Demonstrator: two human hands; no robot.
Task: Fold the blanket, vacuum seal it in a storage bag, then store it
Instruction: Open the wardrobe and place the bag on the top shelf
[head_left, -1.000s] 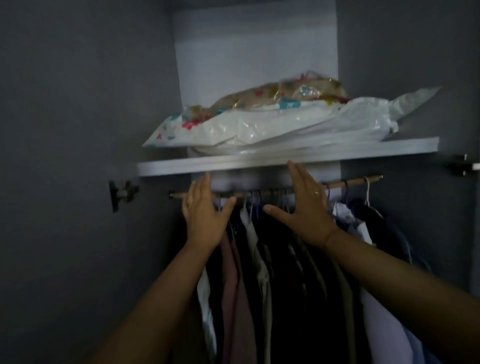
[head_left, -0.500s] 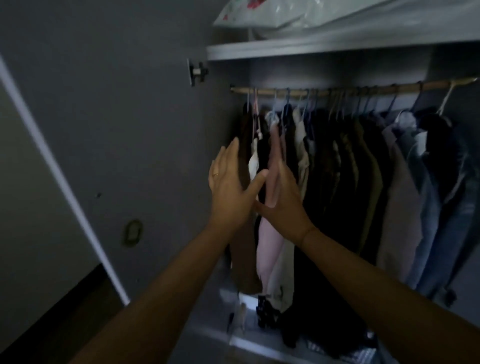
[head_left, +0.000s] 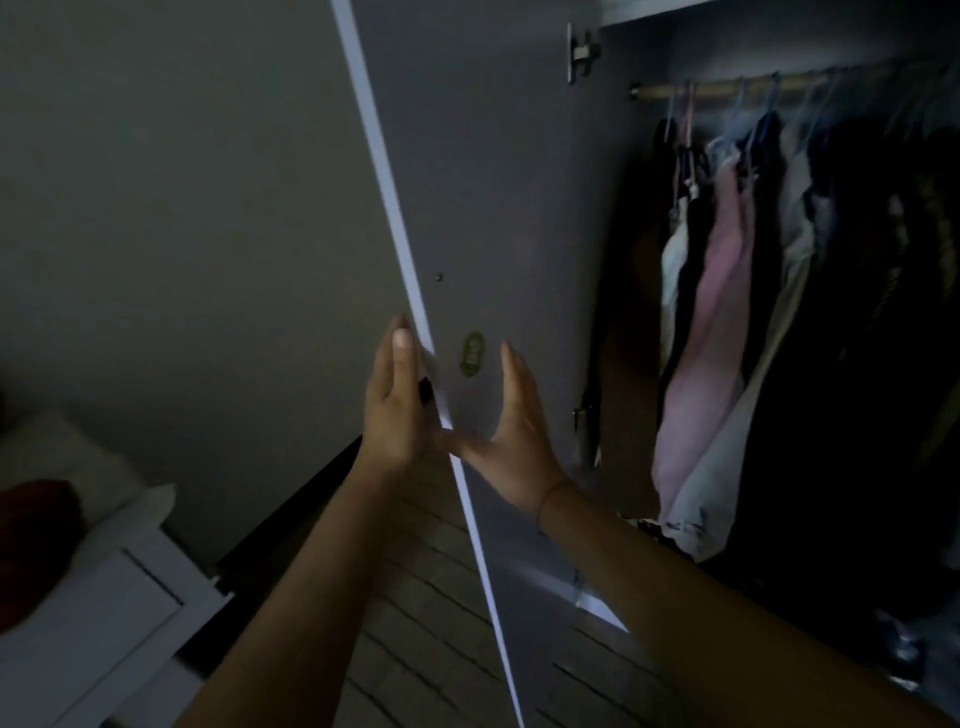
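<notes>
Dim, murky, motion-blurred, wide-angle edge distortion

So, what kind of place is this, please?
Most likely a bedroom, in front of an open wardrobe. Clothes hang from a rail inside, the wardrobe door stands open, and white furniture sits at the left.
</notes>
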